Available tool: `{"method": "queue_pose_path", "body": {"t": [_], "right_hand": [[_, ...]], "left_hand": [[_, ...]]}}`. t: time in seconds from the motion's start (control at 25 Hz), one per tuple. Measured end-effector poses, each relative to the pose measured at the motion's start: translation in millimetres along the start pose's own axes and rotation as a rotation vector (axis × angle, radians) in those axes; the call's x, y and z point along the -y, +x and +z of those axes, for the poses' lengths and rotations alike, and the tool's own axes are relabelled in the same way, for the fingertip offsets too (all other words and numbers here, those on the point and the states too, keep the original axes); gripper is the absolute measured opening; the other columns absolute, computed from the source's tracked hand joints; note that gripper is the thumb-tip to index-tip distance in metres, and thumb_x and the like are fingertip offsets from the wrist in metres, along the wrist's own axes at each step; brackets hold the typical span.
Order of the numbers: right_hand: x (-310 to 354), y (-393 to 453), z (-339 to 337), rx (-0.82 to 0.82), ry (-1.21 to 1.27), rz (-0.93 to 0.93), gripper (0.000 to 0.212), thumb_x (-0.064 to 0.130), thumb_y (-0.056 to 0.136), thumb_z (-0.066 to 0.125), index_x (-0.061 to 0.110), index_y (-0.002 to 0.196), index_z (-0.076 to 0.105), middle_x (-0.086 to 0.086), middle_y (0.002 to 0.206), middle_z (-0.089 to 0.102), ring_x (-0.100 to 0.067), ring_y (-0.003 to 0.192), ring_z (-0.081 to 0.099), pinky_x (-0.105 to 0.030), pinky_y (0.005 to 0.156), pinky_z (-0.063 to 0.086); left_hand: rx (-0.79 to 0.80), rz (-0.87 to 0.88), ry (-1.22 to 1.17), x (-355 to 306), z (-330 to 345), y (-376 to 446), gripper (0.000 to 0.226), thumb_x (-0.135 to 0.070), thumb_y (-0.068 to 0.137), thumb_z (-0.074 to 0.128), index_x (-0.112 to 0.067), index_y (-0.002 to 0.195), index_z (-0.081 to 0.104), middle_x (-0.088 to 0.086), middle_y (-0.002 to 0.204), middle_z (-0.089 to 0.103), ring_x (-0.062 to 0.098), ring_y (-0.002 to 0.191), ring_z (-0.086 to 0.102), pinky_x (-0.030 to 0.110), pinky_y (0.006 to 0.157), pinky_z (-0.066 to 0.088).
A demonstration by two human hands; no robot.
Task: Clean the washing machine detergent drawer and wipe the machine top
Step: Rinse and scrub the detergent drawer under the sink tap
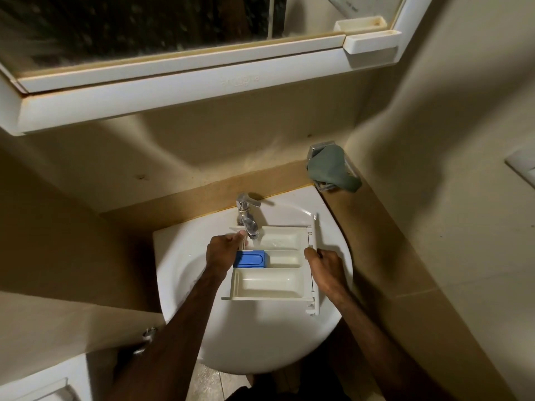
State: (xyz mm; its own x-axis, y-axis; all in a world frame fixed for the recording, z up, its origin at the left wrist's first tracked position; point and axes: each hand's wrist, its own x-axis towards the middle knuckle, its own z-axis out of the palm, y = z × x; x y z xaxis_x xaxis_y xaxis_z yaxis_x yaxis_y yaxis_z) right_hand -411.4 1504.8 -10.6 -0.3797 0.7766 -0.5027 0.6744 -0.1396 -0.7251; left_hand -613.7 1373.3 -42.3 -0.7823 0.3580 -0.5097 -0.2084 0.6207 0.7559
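The cream detergent drawer lies flat over the white sink, under the chrome tap. It has a blue insert in its middle compartment. My left hand grips the drawer's left end, thumb up by the tap spout. My right hand grips the drawer's front panel at the right end. A thin stream of water seems to fall from the spout into the far compartment.
A green cloth is draped over a metal holder on the ledge at the back right. A mirror cabinet hangs above the sink. Beige walls close in on both sides. A white fixture shows at the bottom left.
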Motion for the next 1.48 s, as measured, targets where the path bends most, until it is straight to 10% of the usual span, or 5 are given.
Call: {"method": "queue_pose_path", "body": {"t": [0.28, 0.52, 1.08, 1.28, 1.48], "right_hand": [[15, 4, -21, -0.023, -0.076, 0.010, 0.046, 0.050, 0.081, 0.054, 0.010, 0.057, 0.054, -0.008, 0.056, 0.057, -0.024, 0.060, 0.057, -0.036, 0.062, 0.046], [27, 4, -25, 0.016, -0.217, 0.019, 0.047, 0.054, 0.080, 0.054, 0.012, 0.061, 0.062, -0.002, 0.065, 0.067, -0.024, 0.068, 0.066, -0.036, 0.067, 0.052], [18, -3, -38, -0.072, -0.268, 0.023, 0.043, 0.052, 0.084, 0.058, 0.012, 0.071, 0.069, -0.004, 0.077, 0.072, -0.027, 0.079, 0.068, -0.031, 0.068, 0.050], [27, -4, -47, 0.004, -0.132, 0.069, 0.031, 0.043, 0.086, 0.064, 0.012, 0.084, 0.068, -0.005, 0.087, 0.075, -0.025, 0.079, 0.070, -0.028, 0.061, 0.048], [31, 0, -64, 0.066, -0.059, 0.076, 0.021, 0.029, 0.087, 0.066, 0.010, 0.092, 0.073, -0.005, 0.082, 0.073, -0.021, 0.069, 0.065, -0.020, 0.050, 0.042]], "left_hand": [[0.308, -0.195, -0.168, -4, -1, 4, 0.020, -0.025, 0.104, 0.058, -0.008, 0.112, 0.068, 0.012, 0.097, 0.066, 0.019, 0.085, 0.063, 0.032, 0.074, 0.055], [0.130, -0.192, -0.099, 14, 20, 3, 0.036, -0.036, 0.091, 0.076, -0.006, 0.074, 0.064, 0.014, 0.076, 0.065, 0.028, 0.074, 0.063, 0.040, 0.074, 0.059], [0.282, -0.223, -0.181, 20, 28, -8, 0.036, -0.040, 0.101, 0.062, -0.005, 0.102, 0.070, 0.014, 0.101, 0.073, 0.025, 0.089, 0.068, 0.039, 0.082, 0.059], [0.025, 0.110, -0.017, 31, 18, -9, 0.032, -0.043, 0.088, 0.078, -0.017, 0.103, 0.067, 0.002, 0.091, 0.074, 0.025, 0.083, 0.071, 0.041, 0.073, 0.064], [0.195, 0.188, -0.272, 36, 17, -3, 0.016, -0.017, 0.101, 0.063, -0.012, 0.114, 0.073, 0.009, 0.098, 0.075, 0.031, 0.087, 0.068, 0.031, 0.069, 0.064]]}}
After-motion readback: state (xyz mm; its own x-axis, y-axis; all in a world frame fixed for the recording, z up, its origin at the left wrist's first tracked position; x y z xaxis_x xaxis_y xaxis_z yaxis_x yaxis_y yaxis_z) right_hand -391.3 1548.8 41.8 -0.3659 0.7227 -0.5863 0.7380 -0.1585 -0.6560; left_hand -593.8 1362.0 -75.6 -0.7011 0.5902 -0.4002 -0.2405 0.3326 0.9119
